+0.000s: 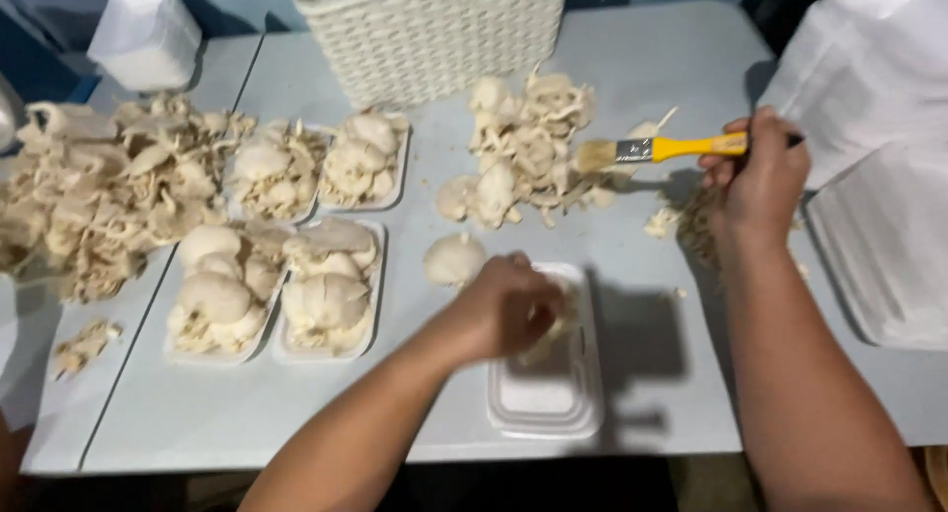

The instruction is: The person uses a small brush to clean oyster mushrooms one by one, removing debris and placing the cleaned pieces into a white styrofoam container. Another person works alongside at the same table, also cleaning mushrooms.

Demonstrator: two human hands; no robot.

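Resting over a white foam tray (545, 398) at the bench (642, 364) front, the left hand (506, 310) has its grip closed on pale oyster mushroom pieces (555, 326). Right hand (758, 181) grip closed around a yellow-handled brush (660, 150), bristles beside a loose mushroom pile (523, 147). Four filled trays (326, 293) lie left; white woven basket (430, 33) behind.

Four filled trays (331, 349) lie left of the tray (543, 403); basket (434, 33) behind, mushroom pile (523, 147) between.
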